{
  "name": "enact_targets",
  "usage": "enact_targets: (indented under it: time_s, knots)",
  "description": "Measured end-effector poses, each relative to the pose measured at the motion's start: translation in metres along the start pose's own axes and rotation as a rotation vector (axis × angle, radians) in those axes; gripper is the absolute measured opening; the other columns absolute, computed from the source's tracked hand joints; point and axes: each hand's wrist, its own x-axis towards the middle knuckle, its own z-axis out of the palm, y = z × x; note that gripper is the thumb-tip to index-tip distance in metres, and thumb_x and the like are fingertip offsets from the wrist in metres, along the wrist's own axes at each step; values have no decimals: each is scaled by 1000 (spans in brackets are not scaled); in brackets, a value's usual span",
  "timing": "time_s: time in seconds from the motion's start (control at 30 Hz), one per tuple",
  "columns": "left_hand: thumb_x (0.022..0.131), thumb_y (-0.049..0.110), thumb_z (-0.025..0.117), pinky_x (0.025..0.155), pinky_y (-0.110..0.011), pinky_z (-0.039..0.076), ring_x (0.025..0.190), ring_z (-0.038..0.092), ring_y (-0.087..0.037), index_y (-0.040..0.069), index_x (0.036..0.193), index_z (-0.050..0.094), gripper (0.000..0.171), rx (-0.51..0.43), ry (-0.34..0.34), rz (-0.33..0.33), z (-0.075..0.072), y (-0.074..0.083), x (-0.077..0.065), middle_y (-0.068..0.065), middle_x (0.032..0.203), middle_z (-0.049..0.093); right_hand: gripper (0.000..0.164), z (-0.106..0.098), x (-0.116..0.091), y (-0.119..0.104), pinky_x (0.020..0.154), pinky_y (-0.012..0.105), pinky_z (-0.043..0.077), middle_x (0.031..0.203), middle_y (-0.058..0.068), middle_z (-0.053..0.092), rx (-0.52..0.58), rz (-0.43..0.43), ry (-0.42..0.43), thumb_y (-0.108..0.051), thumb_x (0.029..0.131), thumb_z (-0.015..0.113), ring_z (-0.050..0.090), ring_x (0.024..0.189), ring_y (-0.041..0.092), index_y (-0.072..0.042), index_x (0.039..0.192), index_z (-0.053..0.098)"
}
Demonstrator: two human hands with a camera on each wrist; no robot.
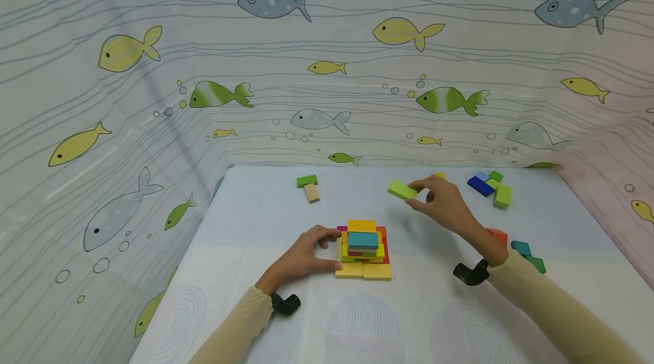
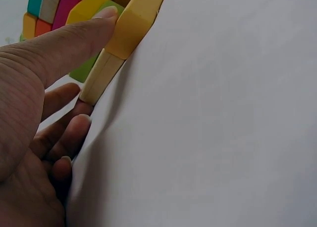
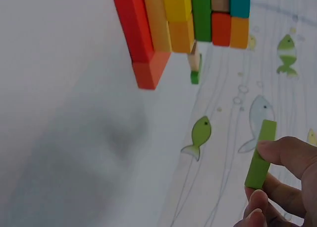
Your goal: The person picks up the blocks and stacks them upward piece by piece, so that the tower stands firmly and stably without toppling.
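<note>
- Head view: the right hand (image 1: 443, 203) holds a light green block (image 1: 400, 189) above the desk (image 1: 260, 205), beyond and to the right of the stack (image 1: 363, 241), clear of it.
- Right fingers: clamped on the block, thumb opposing the others.
- Left hand (image 1: 306, 253): thumb and fingers apart, touching the stack's left side, low down.
- Probable step: adding the block to the stack. Level the block before contact; it appears tilted.
- Align edges, lower vertically, release only when seated flat.
- Caution: sideways pressure from the left hand could displace base pieces. Steady lightly.
</note>
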Motion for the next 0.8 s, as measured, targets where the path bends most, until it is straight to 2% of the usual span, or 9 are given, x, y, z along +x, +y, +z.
enact_targets:
  time_s: [0.17, 0.3, 0.53, 0.8]
  knots:
    - [80, 50, 87, 92, -38, 40, 105, 50, -13, 32, 142, 56, 71, -2, 1, 0, 0, -1, 0, 13, 123, 56, 35, 11, -5, -27, 60, 28, 48, 105, 6, 69, 33, -112, -24, -21, 86, 86, 54, 75, 18, -9, 118, 76]
    - [80, 50, 87, 92, -38, 41, 104, 50, -13, 32, 142, 57, 72, -6, 2, 5, 0, -1, 0, 13, 123, 56, 34, 20, -10, -45, 59, 26, 48, 105, 1, 68, 49, -164, -74, -21, 85, 87, 54, 74, 15, -12, 117, 77]
    - [81, 49, 87, 92, -36, 43, 104, 51, -13, 29, 143, 57, 72, -17, -4, 13, -1, 0, 0, 11, 124, 56, 36, 31, -16, -66, 61, 24, 50, 107, -1, 66, 57, -195, -181, -22, 85, 87, 54, 76, 14, -13, 118, 76]
    - [82, 48, 87, 93, -36, 43, 104, 51, -14, 29, 143, 57, 71, -28, -5, 21, -2, 1, 0, 11, 125, 56, 35, 38, -18, -71, 63, 24, 51, 105, 0, 66, 62, -198, -210, -19, 85, 87, 59, 78, 24, -13, 117, 77]
